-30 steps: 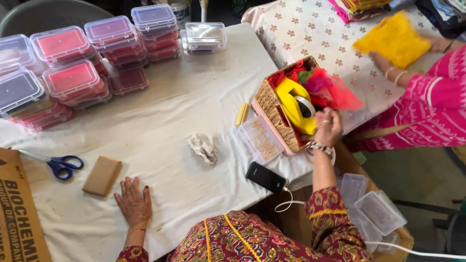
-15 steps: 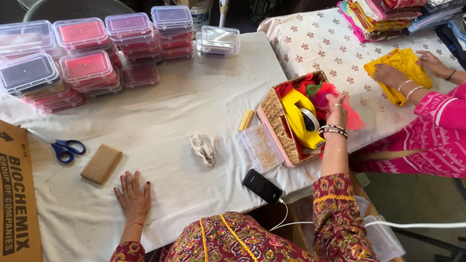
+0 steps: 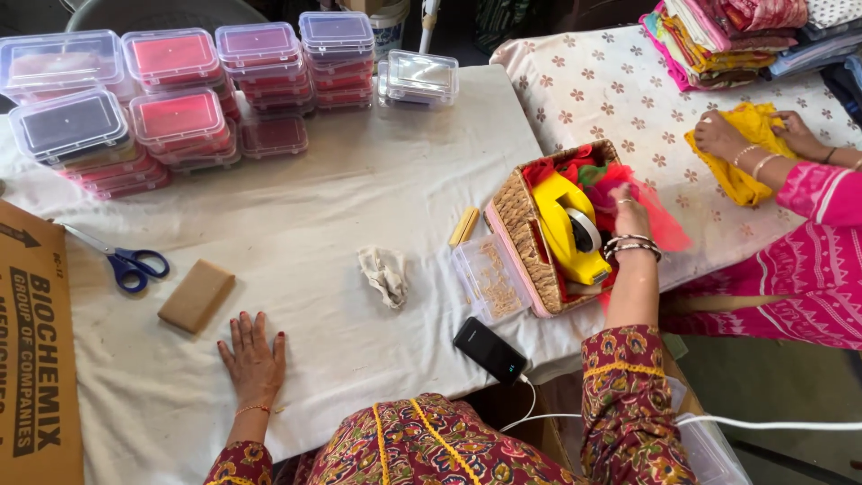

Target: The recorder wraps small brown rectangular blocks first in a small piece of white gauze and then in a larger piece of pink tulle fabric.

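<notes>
- Resting flat on the white table cover [image 3: 296,224], the left hand [image 3: 253,355] lies palm down at the near edge with its fingers spread and straight, holding nothing; the wrist bends back toward the body.
- The nearest thing to that hand is a small brown block [image 3: 197,295], just to its left and a little farther off, not touching it.
- The right hand [image 3: 630,216] reaches forward into the wicker basket [image 3: 521,224] at the right of the table, forearm stretched out and bangles at the wrist.
- Its fingers curl down into the red net fabric [image 3: 660,220] in the basket; whether they grip the fabric or only press on it cannot be told.
- Just left of that hand, inside the basket, sits a yellow tape dispenser [image 3: 570,229].
- A clear tray of small beige pieces [image 3: 489,278] leans against the basket's near left side, and a black phone [image 3: 489,349] with a white cable lies nearer the table edge.
- A crumpled pale cloth [image 3: 384,274] lies mid-table, between the two hands.
- Blue-handled scissors [image 3: 126,263] lie at the left, with stacked clear lidded boxes [image 3: 180,117] along the far side.
- Another person's hands [image 3: 723,136] fold a yellow cloth [image 3: 745,166] at the far right.
</notes>
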